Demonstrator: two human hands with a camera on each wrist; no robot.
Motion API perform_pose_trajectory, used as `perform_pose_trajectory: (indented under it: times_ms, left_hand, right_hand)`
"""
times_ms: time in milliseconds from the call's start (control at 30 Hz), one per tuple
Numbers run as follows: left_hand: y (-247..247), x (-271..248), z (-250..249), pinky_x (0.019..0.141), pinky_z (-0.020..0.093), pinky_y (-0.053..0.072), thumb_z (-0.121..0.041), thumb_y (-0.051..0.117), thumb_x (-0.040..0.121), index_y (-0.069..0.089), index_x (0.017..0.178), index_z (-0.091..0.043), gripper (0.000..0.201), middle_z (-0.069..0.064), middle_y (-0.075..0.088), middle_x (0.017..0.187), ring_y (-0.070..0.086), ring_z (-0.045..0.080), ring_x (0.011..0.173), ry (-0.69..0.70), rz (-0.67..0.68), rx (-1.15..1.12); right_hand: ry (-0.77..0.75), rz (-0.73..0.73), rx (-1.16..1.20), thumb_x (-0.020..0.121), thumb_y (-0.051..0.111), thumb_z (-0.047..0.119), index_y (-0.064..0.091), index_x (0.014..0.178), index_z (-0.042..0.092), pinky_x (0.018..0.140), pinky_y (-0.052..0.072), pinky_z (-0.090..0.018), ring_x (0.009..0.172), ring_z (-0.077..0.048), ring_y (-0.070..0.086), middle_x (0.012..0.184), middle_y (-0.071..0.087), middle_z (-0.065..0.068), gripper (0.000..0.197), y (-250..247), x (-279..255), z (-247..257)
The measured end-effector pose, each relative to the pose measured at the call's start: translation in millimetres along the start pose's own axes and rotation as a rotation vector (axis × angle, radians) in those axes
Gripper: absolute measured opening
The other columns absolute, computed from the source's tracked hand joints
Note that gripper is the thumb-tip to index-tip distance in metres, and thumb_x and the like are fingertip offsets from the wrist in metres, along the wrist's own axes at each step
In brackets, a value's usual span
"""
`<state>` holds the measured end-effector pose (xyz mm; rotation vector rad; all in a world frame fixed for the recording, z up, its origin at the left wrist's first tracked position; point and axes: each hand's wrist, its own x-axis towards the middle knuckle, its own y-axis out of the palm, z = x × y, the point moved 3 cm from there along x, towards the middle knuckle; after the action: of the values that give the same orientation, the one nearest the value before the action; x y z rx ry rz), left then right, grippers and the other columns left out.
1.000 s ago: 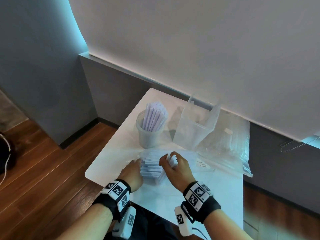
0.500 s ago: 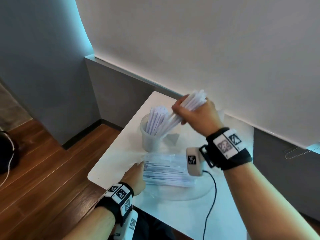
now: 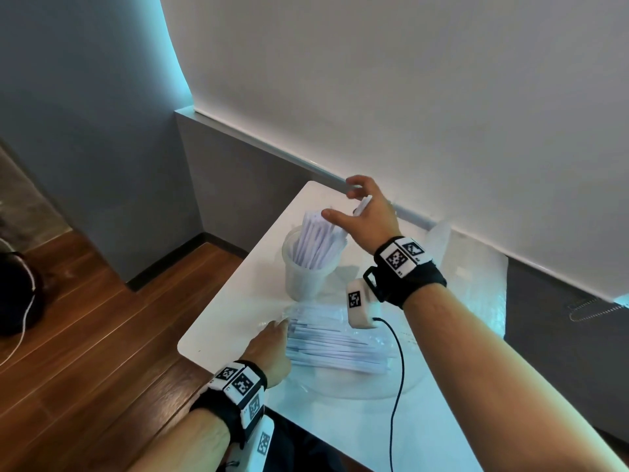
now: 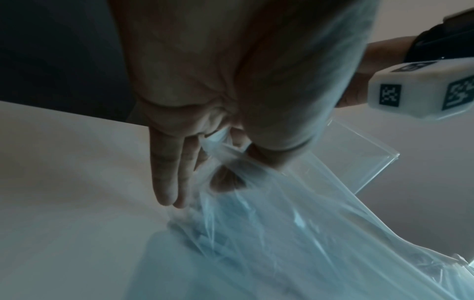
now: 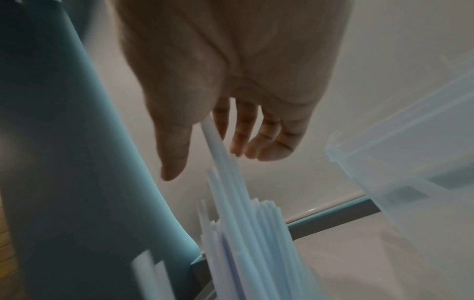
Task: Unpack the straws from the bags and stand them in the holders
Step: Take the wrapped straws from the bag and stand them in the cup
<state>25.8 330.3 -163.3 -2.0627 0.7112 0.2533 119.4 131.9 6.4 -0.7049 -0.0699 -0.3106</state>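
Overhead, the right hand spreads loose fingers above the straws standing in the holder; the left hand pinches the bag on the bench.

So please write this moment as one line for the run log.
right hand: open above straws in cup | left hand: pinches bag on table | loose straws: in bag

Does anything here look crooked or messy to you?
Slightly. The straws in the round holder lean and fan out unevenly rather than standing straight, with one sticking up by the right hand. More lie flat in the bag the left hand pinches.
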Motion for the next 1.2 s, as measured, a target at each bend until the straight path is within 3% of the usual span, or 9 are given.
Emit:
perform_pose_trajectory:
  times_ms: [200, 333, 500, 567, 633, 733, 867, 1033, 1200]
  left_hand:
    - [1, 2, 0, 0.106, 0.032, 0.044, -0.004, 0.055, 0.087, 0.033, 0.145, -0.022, 0.064, 0.002, 0.048, 0.141, 0.052, 0.022, 0.125, -0.017, 0.002, -0.003]
    - [2, 2, 1, 0.107, 0.035, 0.044, -0.003, 0.053, 0.084, 0.030, 0.147, -0.023, 0.070, 0.001, 0.046, 0.143, 0.050, 0.023, 0.127, -0.042, 0.033, -0.018]
    - [0, 2, 1, 0.105, 0.036, 0.046, -0.005, 0.054, 0.083, 0.034, 0.143, -0.027, 0.067, -0.001, 0.049, 0.139, 0.052, 0.021, 0.124, -0.038, 0.025, -0.029]
    - [0, 2, 1, 0.104, 0.034, 0.046, -0.003, 0.054, 0.083, 0.036, 0.140, -0.027, 0.065, -0.002, 0.050, 0.137, 0.052, 0.020, 0.123, -0.030, 0.026, -0.028]
    - [-1, 1, 1, 0.104, 0.034, 0.046, -0.001, 0.051, 0.082, 0.038, 0.138, -0.026, 0.063, -0.002, 0.051, 0.135, 0.052, 0.020, 0.121, -0.031, 0.018, -0.032]
    - [-1, -2, -2, 0.110, 0.033, 0.037, 0.001, 0.045, 0.081, 0.028, 0.149, -0.019, 0.073, 0.004, 0.041, 0.146, 0.044, 0.024, 0.131, -0.022, 0.012, -0.024]
    - [1, -6, -2, 0.107, 0.035, 0.040, -0.001, 0.045, 0.080, 0.026, 0.148, -0.023, 0.073, 0.007, 0.039, 0.147, 0.045, 0.026, 0.130, 0.000, -0.001, -0.005]
    - [6, -9, 3, 0.108, 0.036, 0.041, -0.007, 0.048, 0.077, 0.020, 0.150, -0.027, 0.081, 0.003, 0.038, 0.147, 0.046, 0.023, 0.129, 0.009, 0.024, -0.019]
    - [4, -10, 1, 0.113, 0.033, 0.035, 0.000, 0.048, 0.078, 0.016, 0.153, -0.025, 0.085, 0.001, 0.030, 0.155, 0.040, 0.022, 0.136, 0.021, 0.015, -0.022]
  right_hand:
    - [-0.122, -0.144, 0.018, 0.078, 0.081, 0.030, 0.041, 0.138, 0.023, 0.088, 0.048, -0.025, 0.107, -0.014, 0.056, 0.135, 0.049, 0.001, 0.072, 2, -9, 1]
    - [-0.137, 0.042, -0.288, 0.099, 0.050, 0.040, 0.036, 0.146, 0.015, 0.111, 0.035, -0.038, 0.135, -0.022, 0.042, 0.149, 0.044, -0.005, 0.055, 25, -19, -11]
    - [-0.087, 0.194, -0.366, 0.104, 0.026, 0.046, 0.026, 0.152, 0.021, 0.119, 0.012, -0.042, 0.150, -0.016, 0.011, 0.160, 0.024, 0.003, 0.054, 32, -30, -11]
    - [-0.156, 0.018, -0.299, 0.103, 0.034, 0.037, 0.041, 0.143, 0.022, 0.115, 0.019, -0.043, 0.144, -0.018, 0.024, 0.153, 0.037, 0.003, 0.043, 23, -39, 1]
    - [-0.320, -0.070, -0.300, 0.092, 0.043, 0.019, 0.060, 0.118, 0.019, 0.100, 0.040, -0.044, 0.117, -0.025, 0.051, 0.124, 0.059, -0.003, 0.030, 20, -57, 18]
    - [-0.367, 0.261, -0.375, 0.079, 0.044, 0.010, 0.065, 0.090, 0.019, 0.073, 0.052, -0.042, 0.080, -0.031, 0.062, 0.090, 0.067, -0.005, 0.026, 42, -95, 22]
    - [-0.115, 0.698, -0.639, 0.088, 0.048, 0.005, 0.068, 0.108, 0.020, 0.083, 0.053, -0.039, 0.098, -0.034, 0.063, 0.110, 0.066, -0.011, 0.032, 78, -139, -24]
    - [-0.085, 0.685, -0.800, 0.088, 0.059, 0.006, 0.058, 0.116, 0.011, 0.086, 0.049, -0.040, 0.107, -0.031, 0.056, 0.116, 0.058, -0.008, 0.029, 108, -165, -75]
    - [-0.109, 0.598, -0.900, 0.055, 0.082, 0.010, 0.067, 0.079, 0.015, 0.064, 0.050, -0.037, 0.075, -0.028, 0.063, 0.081, 0.066, -0.002, 0.028, 120, -176, -85]
